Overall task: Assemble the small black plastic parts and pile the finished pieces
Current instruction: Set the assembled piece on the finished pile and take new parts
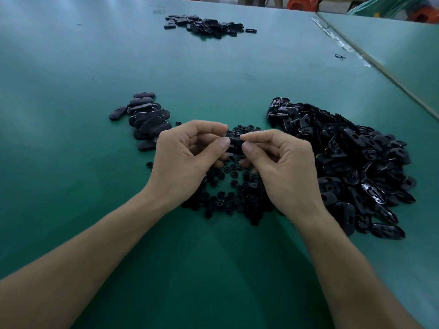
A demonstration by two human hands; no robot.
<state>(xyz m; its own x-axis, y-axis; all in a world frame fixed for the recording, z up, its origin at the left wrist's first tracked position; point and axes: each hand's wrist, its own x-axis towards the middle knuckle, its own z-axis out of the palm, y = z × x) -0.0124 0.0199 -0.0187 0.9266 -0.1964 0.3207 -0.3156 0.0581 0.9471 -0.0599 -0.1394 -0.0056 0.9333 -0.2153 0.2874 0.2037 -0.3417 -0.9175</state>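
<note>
head view: green worktop (pixel 71 91), both forearms come in from the near edge. left hand (pixel 187 157) and right hand (pixel 280 167) meet mid-worktop with fingers curled. each pinches one end of a small black oval part (pixel 234 145) between thumb and forefinger. the part is held up off the worktop, a slotted face toward the camera. right under the hands is a scatter of small round pieces (pixel 232 193), spreading toward the near edge. toward the left edge sits a pile of closed ovals (pixel 148 117), smooth side up and overlapping, the nearest ones just beside the left hand. toward the right edge is a big heap of open shells (pixel 351 167), many hollow side up. it lies close to the right wrist, cannot tell if touching. near the far edge is a far pile (pixel 209 24) of similar black parts, well apart from the rest. one stray black bit (pixel 340 57) lies near a taped seam (pixel 342 43) on the right side. red stools (pixel 299 2) stand beyond the far edge.
</note>
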